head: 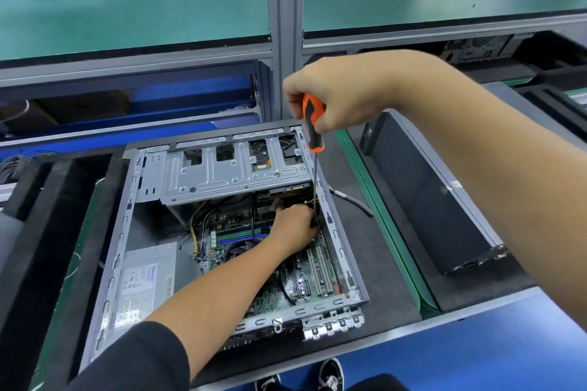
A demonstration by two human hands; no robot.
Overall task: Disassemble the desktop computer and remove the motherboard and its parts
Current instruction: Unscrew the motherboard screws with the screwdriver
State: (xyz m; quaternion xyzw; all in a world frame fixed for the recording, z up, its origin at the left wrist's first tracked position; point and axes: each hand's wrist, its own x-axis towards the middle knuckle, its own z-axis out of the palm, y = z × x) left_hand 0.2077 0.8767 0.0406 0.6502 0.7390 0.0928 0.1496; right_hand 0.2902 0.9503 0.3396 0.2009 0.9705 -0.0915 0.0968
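An open desktop case (344, 249) lies on its side on the bench. Its green motherboard (313, 278) shows inside, with a grey power supply (144, 282) at the lower left and a metal drive cage (222, 174) across the top. My right hand (336, 98) grips the orange-and-black handle of a long screwdriver (313, 124) held upright, its shaft running down into the case by the right wall. My left hand (293, 227) reaches deep inside with fingers curled around the shaft near its tip; the tip itself is hidden.
A dark side panel (432, 197) lies on the mat to the right of the case. A loose grey cable (352, 200) rests between them. Black foam blocks (41, 216) border the left. A green shelf (133, 9) runs overhead behind, with a vertical aluminium post (286, 25).
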